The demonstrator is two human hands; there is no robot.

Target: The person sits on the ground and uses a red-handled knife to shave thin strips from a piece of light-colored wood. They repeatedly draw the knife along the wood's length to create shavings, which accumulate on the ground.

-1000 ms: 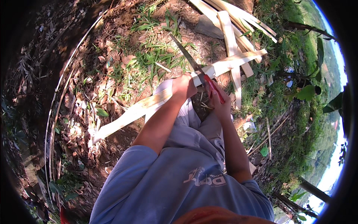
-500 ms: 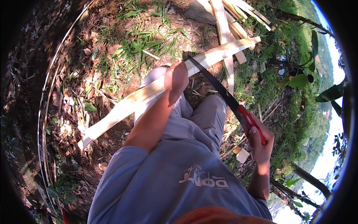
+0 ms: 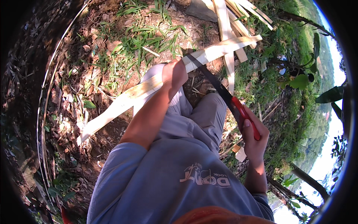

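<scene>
Your left hand (image 3: 174, 73) clasps the pale plank (image 3: 138, 92), slanting across your left knee (image 3: 152, 71). Your right hand (image 3: 255, 130) is wrapped around the red-handled saw (image 3: 220, 87), its blade crossing the plank beside your left hand, tip at the plank's far edge.

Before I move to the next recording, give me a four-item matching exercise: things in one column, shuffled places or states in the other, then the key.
Things
1. red-handled saw with dark blade
2. long, flat, pale wooden strip
3. flat grey stone
4. bare left hand

Places or states
A. lying at the view's top edge
B. held by the bare right hand
C. gripping the strip
D. slanting across the grey-trousered left knee

Pairs: 1B; 2D; 3A; 4C
</scene>
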